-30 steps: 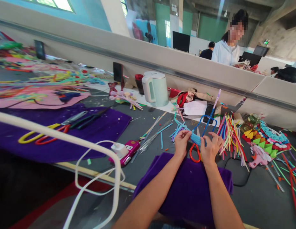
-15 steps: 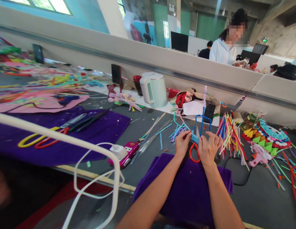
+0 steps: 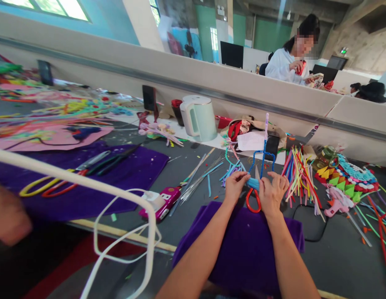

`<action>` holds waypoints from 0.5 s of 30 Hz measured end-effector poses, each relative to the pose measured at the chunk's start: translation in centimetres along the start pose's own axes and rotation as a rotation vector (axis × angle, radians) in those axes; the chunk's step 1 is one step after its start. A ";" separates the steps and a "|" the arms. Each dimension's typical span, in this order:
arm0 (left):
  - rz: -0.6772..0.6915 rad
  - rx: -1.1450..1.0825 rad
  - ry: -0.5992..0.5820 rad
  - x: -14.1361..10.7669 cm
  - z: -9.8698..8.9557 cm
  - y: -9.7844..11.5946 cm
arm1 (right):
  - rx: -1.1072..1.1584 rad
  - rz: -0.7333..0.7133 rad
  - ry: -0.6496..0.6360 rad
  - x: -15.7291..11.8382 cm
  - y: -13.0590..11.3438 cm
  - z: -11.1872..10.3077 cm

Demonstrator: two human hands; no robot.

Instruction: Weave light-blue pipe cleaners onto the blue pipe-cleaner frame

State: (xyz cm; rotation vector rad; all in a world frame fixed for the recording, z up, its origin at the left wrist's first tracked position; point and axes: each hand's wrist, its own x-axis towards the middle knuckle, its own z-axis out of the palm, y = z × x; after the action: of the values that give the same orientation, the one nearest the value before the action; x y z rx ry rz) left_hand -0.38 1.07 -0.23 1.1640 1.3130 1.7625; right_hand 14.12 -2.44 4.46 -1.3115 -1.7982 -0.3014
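Between my hands is a light blue pipe-cleaner piece [image 3: 252, 182], flat and ribbed. My left hand [image 3: 234, 189] pinches its left end between thumb and fingertips. My right hand [image 3: 272, 195] closes thumb and forefinger on the right end, its other fingers raised apart. Just beyond stands a darker blue pipe-cleaner frame [image 3: 264, 153] with bent arms and a lilac tip; whether it joins the piece is hidden. Red-handled scissors [image 3: 253, 206] sit below the piece, blade pointing away. Folded purple cloth [image 3: 243, 249] lies under my forearms.
A kettle [image 3: 199, 118] stands against the partition. To the right are a pipe-cleaner bundle [image 3: 300, 174] and a pink glue gun [image 3: 338, 202]. Left are a magenta power strip [image 3: 168, 199], large scissors [image 3: 60, 180] and a white tube [image 3: 87, 176]. Another person's blurred hand [image 3: 9, 214] shows at left.
My left hand has shifted slightly left, and more of the light blue piece shows between my hands. The blurred hand at left has come further into view.
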 end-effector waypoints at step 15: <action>0.176 0.122 0.069 -0.4 -0.1 1.3 | 0.024 -0.008 -0.024 -0.1 -0.1 0.1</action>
State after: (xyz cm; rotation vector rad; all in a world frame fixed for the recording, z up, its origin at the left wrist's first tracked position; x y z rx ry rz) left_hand -0.29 0.26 0.93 1.3318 1.4131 1.8841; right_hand 13.97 -2.49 4.31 -1.2963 -1.8225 -0.2686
